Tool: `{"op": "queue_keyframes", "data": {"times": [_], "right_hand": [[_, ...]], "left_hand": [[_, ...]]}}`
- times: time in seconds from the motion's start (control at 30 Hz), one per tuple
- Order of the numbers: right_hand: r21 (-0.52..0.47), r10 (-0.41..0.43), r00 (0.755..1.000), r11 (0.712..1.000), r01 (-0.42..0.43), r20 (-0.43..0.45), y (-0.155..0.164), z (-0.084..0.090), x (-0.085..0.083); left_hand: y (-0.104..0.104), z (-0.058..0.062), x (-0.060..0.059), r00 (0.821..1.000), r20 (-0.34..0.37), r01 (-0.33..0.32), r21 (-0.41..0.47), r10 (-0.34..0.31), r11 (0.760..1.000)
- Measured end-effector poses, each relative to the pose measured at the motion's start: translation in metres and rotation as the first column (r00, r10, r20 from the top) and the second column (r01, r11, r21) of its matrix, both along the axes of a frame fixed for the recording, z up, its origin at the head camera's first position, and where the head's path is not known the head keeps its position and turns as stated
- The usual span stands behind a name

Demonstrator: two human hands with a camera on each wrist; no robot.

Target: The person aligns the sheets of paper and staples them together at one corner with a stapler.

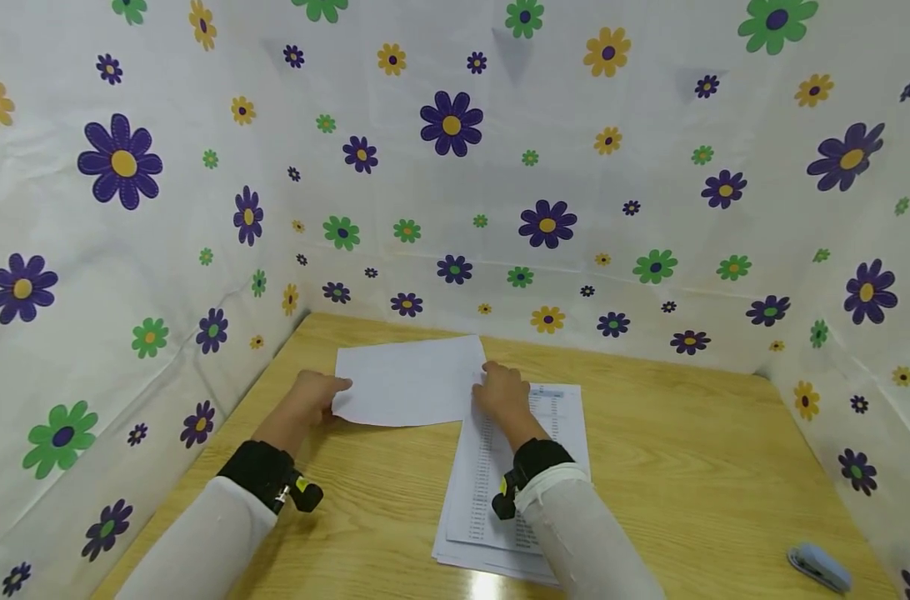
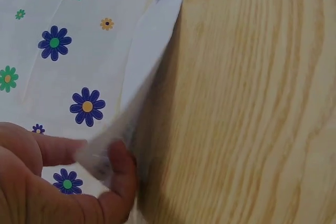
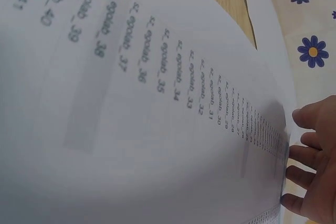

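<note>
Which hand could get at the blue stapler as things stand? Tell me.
Probably the right hand: the stapler lies on its side on bare table, nothing between. But it is touching the sheet now.

Both hands forward, left hand (image 1: 316, 398) pinching, right hand (image 1: 502, 392) palm-down

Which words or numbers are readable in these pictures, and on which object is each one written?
"sc_epolab_" followed by a row number, about 28 to 41, runs down the printed sheet in the right wrist view; the letters are blurred, so the spelling is uncertain.
Head view: the same printed sheet's columns are too small to read.
The blank sheet, stapler and flowered cloth show no text.
</note>
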State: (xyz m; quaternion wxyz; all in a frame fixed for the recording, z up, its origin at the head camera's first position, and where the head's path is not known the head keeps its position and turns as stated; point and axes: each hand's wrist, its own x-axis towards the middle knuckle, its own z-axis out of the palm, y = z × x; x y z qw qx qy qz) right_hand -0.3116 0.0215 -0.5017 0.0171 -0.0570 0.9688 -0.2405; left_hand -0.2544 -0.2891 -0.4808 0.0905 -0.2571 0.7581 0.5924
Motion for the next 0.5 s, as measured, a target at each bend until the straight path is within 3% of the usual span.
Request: {"op": "queue_keyframes", "data": {"times": [0.33, 0.43, 0.5], "right_hand": [[0.004, 0.003, 1.0, 1.0, -0.003, -0.003, 0.001, -0.006, -0.001], [-0.012, -0.004, 1.0, 1.0, 0.004, -0.01, 0.002, -0.008, -0.002], [-0.017, -0.004, 1.0, 1.0, 0.004, -0.02, 0.002, -0.009, -0.003]], "left_hand": [[-0.006, -0.016, 0.001, 0.997, -0.07, -0.027, -0.062, 0.023, 0.998], [-0.012, -0.018, 0.003, 0.994, -0.092, -0.069, -0.061, 0.063, 0.996], [-0.015, -0.018, 0.003, 0.986, -0.118, -0.117, -0.011, 0.115, 0.993]]}}
